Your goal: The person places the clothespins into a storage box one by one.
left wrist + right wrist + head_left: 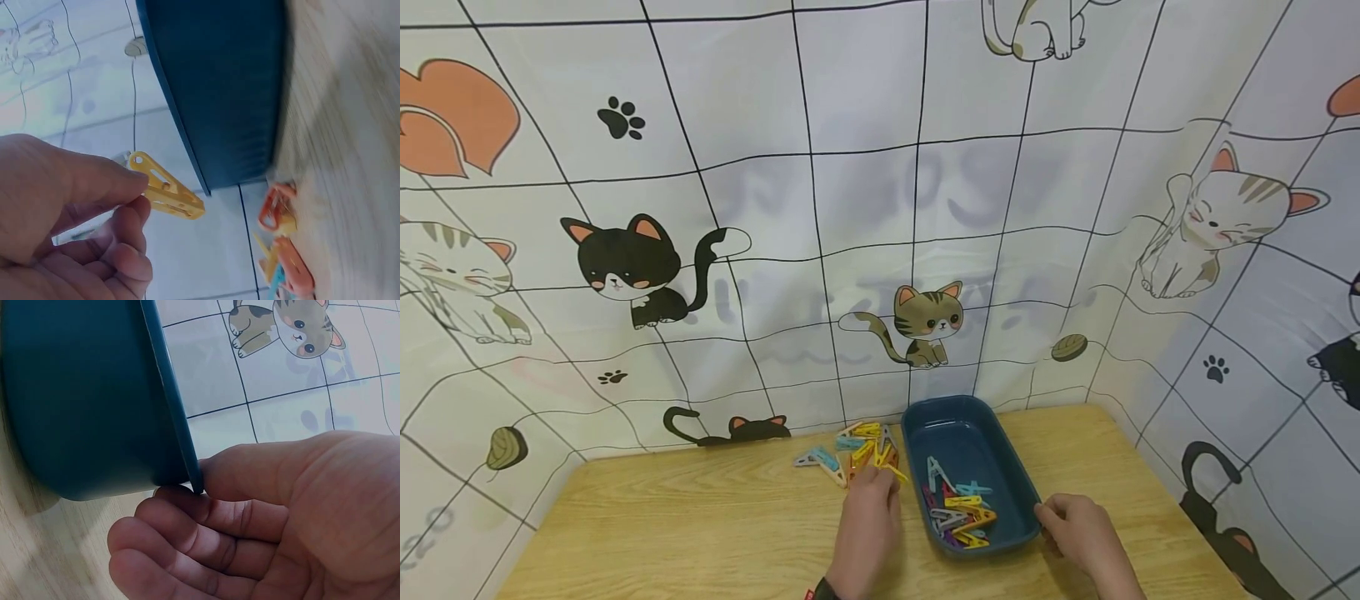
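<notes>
The wooden table (pixel 700 525) holds a blue tray (pixel 1003 450) with some pegs (pixel 958 512) already in it. More pegs lie in a pile (pixel 857 450) just beside the tray. The right hand (pixel 1078 529) pinches the tray's near corner, thumb on the rim, fingers under. It is best to keep that hold firm so the tray does not slide. The left hand (pixel 69 212) pinches one yellow peg (pixel 165 186) by its end. I think it should go right over the tray before the fingers let go.
</notes>
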The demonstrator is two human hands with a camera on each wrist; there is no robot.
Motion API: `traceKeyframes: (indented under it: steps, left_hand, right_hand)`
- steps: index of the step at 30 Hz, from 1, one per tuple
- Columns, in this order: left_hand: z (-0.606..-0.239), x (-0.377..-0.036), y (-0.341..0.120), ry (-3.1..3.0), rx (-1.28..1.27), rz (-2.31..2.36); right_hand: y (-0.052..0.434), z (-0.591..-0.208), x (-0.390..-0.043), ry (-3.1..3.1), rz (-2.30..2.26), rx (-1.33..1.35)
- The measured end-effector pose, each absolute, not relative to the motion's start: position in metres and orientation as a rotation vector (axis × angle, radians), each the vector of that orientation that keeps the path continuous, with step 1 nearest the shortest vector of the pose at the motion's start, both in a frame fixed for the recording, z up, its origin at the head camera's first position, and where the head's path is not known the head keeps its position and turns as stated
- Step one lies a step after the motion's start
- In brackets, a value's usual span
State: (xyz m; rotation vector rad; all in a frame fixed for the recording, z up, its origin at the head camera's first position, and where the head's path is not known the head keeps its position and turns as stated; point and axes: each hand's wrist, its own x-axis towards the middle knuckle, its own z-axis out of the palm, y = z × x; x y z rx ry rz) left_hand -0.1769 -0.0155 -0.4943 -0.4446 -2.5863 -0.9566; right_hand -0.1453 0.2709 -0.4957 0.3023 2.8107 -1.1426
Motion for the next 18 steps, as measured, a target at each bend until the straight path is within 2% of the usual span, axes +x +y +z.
traceKeyframes:
  steps: [18]
  left_hand:
    - [-0.499, -0.159, 0.016, -2.607, -0.756, -0.972]
  right_hand:
    - [0.271, -0.494, -0.146, 2.805, -1.125, 0.295]
